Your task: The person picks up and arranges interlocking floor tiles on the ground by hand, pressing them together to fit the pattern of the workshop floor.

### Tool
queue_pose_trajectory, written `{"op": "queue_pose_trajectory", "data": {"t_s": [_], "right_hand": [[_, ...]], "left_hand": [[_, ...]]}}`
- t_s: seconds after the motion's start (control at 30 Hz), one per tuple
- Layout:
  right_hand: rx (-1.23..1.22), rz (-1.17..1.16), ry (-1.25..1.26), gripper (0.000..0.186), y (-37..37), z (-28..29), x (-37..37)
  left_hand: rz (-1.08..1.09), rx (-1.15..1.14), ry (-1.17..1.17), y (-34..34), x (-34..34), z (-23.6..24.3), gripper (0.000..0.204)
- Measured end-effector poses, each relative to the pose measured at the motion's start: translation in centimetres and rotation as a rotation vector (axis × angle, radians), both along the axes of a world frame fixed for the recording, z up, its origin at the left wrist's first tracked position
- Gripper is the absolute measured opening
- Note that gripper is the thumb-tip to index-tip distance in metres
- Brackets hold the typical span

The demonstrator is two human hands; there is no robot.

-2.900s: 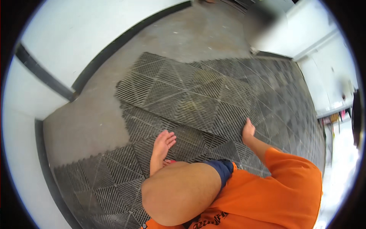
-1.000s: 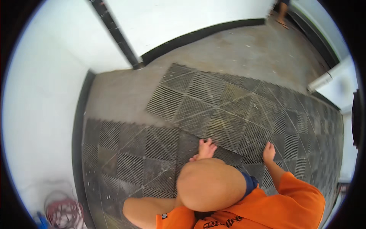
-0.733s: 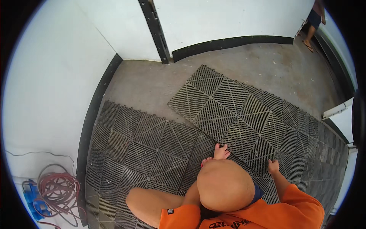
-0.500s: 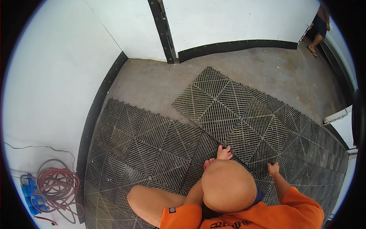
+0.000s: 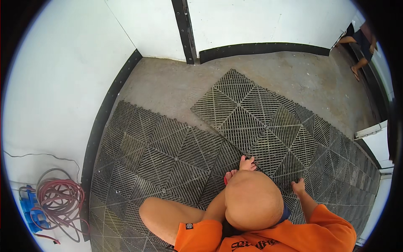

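Interlocking dark slatted floor tiles (image 5: 289, 147) form a section on the right, set askew to the tiles (image 5: 163, 161) on the left. My left hand (image 5: 247, 164) reaches past my raised knee, its fingers curled at the seam on the near edge of the right section. Farther right, my right hand (image 5: 298, 186) has bent fingers hooked at that section's near side, thumb up. Part of each grip is hidden by the slats. Beside my left hand, my foot in a red sandal (image 5: 228, 176) rests on the tiles, partly behind the knee.
Bare concrete floor (image 5: 168, 84) lies beyond the tiles. White walls (image 5: 260, 25) with black base strips (image 5: 264, 48) enclose the space. A coiled red hose (image 5: 61, 195) and a blue object (image 5: 31, 210) are by the left wall. Another person (image 5: 363, 44) is at the far-right doorway.
The view has shifted slightly. My right hand's fingers have shifted a little; my left hand stays at the seam. The person at the doorway has moved, a leg now showing farther right.
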State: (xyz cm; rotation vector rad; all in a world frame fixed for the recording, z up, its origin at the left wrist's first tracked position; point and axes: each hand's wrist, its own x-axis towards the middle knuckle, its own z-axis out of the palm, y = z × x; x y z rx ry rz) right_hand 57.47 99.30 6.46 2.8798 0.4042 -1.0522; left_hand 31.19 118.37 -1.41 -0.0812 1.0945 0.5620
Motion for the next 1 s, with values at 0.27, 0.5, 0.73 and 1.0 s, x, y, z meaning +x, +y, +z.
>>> {"op": "queue_pose_trajectory", "data": {"t_s": [0.27, 0.5, 0.73, 1.0], "right_hand": [[-0.002, 0.035, 0.075, 0.079, 1.2, -2.7, 2.4], [0.147, -0.305, -0.229, 0.083, 0.5, -2.7, 0.7], [0.477, -0.225, -0.385, 0.076, 3.4, -3.6, -0.5], [0.748, 0.001, -0.294, 0.07, 18.3, -6.6, -9.7]], "left_hand": [[0.001, 0.045, -0.024, 0.9, -0.4, -3.6, 0.051], [-0.118, 0.265, -0.063, 3.2, -0.7, 4.3, 0.065], [-0.024, 0.49, 0.063, 5.1, -2.8, 7.5, 0.044], [0.361, 0.569, 0.319, 13.0, -13.3, 8.0, 0.037]]}}
